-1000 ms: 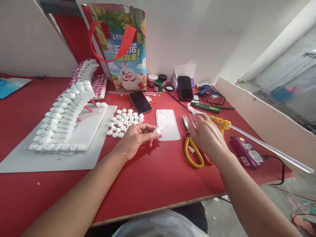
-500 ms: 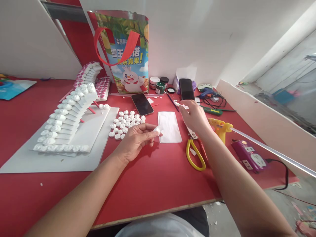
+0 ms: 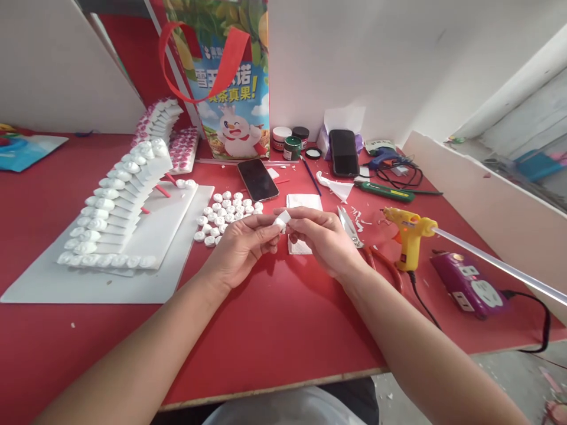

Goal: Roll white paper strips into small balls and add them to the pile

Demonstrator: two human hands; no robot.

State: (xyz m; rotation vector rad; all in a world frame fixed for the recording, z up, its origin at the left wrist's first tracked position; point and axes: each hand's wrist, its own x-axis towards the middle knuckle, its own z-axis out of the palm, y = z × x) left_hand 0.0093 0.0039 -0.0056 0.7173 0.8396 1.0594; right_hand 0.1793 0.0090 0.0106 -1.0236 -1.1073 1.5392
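My two hands meet above the red worktop (image 3: pixel 270 330), in front of me, the left hand (image 3: pixel 248 241) and the right hand (image 3: pixel 325 239) both pinched by the fingertips on one small white piece (image 3: pixel 282 219). It is matt and plain white, with a flat, straight-edged face tilted upward and a rounder, lumpy part underneath; my fingers cover much of the rest, so I cannot tell its full shape. Just behind it, partly hidden by my right hand, lies a stack of white paper (image 3: pixel 303 202). To the left of my left hand sits a cluster of white rosettes (image 3: pixel 217 219), small, round and swirled on top, set close together. On the right, scissors (image 3: pixel 349 227) lie near curly white scraps (image 3: pixel 361 218), and beyond my right forearm stands a yellow glue gun (image 3: pixel 410 233) with a clear stick in its back. Farther left, a curved white model (image 3: pixel 119 218) edged with similar rosettes rests on a pale board (image 3: pixel 146 289). Past the rosettes lies a dark phone (image 3: pixel 258 180), and behind that a printed bag (image 3: pixel 233 109) stands upright against the wall
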